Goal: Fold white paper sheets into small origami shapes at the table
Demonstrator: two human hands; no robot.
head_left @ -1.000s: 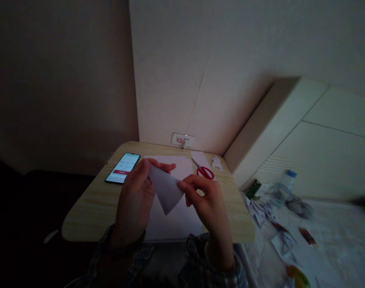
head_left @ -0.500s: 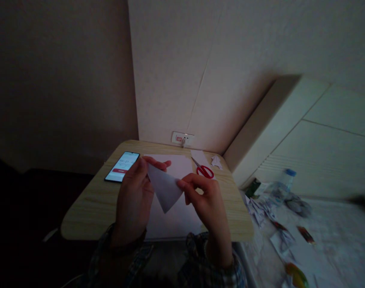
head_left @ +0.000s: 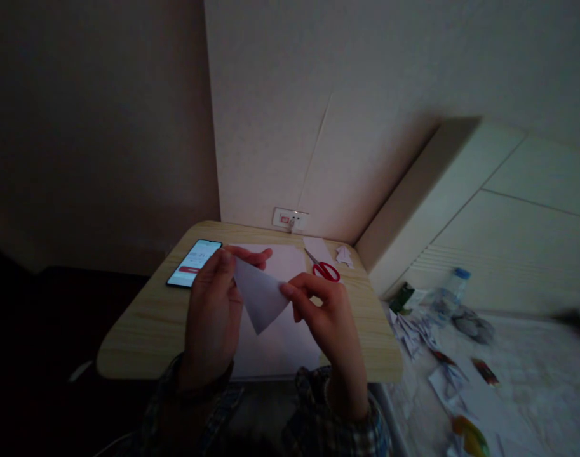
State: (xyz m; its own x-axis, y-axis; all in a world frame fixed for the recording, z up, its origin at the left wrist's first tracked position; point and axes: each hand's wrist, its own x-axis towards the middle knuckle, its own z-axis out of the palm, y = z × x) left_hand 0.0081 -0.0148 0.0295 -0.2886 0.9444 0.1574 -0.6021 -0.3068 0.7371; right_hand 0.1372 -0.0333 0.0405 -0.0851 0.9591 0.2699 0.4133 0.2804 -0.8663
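Both of my hands hold a folded white paper triangle (head_left: 260, 298) above a small wooden table (head_left: 141, 324). My left hand (head_left: 213, 311) pinches its upper left corner between thumb and fingers. On the right corner, my right hand (head_left: 325, 311) grips with its fingertips. The triangle's point hangs down toward me. Under it a large white sheet (head_left: 283, 343) lies flat on the table.
A lit phone (head_left: 194, 263) lies at the table's back left. Red-handled scissors (head_left: 324, 269) and a small paper scrap (head_left: 343, 256) sit at the back right, by a wall socket (head_left: 290, 219). To the right, a surface holds paper scraps (head_left: 413, 333) and a plastic bottle (head_left: 449, 295).
Hands and paper have risen slightly; the grip on the triangle is the same. The view has shifted a little.
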